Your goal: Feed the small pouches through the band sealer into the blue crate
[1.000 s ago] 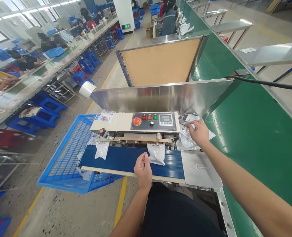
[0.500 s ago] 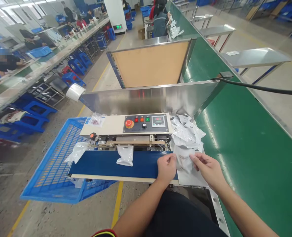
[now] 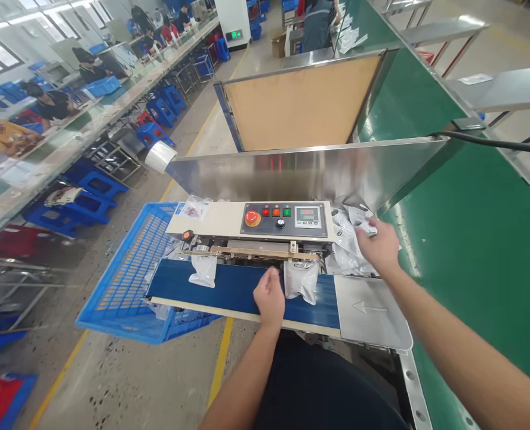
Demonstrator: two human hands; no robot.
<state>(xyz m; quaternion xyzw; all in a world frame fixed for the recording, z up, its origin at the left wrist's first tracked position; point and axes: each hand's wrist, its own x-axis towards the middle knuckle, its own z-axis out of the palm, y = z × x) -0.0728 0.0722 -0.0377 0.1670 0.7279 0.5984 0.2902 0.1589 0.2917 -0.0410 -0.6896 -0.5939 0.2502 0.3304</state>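
A band sealing machine stands before me with a blue conveyor belt along its front. One white plastic pouch hangs from the sealing strip at the right, over the belt. A second white pouch hangs from the strip further left. Just left of the first pouch, my left hand hovers over the belt, fingers curled together with nothing visible in them. My right hand is at the pile of white pouches right of the machine, pinching the edge of one pouch.
A blue plastic basket sits below the belt's left end, with pouches inside. A metal panel rises behind the machine. On the right runs a long green table with a black cable. People sit at benches on the left.
The pouch between my hands now hangs in the sealer; the earlier hanging pouch has travelled left. My right hand has reached up to the pile, and my left has shifted left. The view has turned.
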